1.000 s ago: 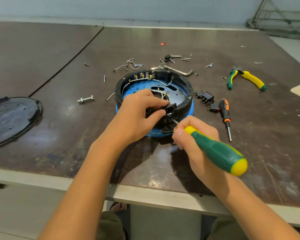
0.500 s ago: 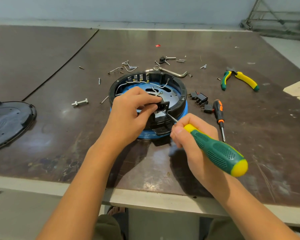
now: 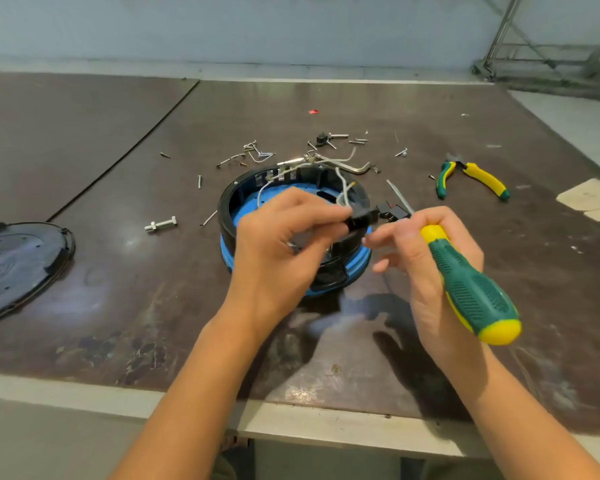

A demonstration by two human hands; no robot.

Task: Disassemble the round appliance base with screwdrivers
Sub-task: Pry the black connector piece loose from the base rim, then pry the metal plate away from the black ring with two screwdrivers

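A round appliance base [image 3: 228, 216], a black plastic ring on a bright blue plate, sits open near the middle of a dark brown, scuffed tabletop [image 3: 118, 323]. Just above its 3 o'clock rim the person's left hand [image 3: 284, 247] pinches a small black plastic part [image 3: 361, 219] between the thumb and curled fingers. Thin pale wires [image 3: 342, 188] run from the part back into the base toward 12 o'clock. The right hand [image 3: 426, 261], at 4 o'clock, wraps a green and yellow-handled screwdriver [image 3: 471, 292]. Its forefingers stretch loosely toward the part, and the steel tip points away to 1 o'clock.

Since the wires tether the part, a hard pull could snap them or drag the base across the tabletop. The free tip could catch the small black switches [image 3: 394, 212] lying behind it. Loose silver screws [image 3: 257, 155] lie scattered at 12 o'clock and might roll away if knocked. Green and yellow pliers [image 3: 475, 178] lie at 2 o'clock, a round black cover [image 3: 18, 268] at 9 o'clock.
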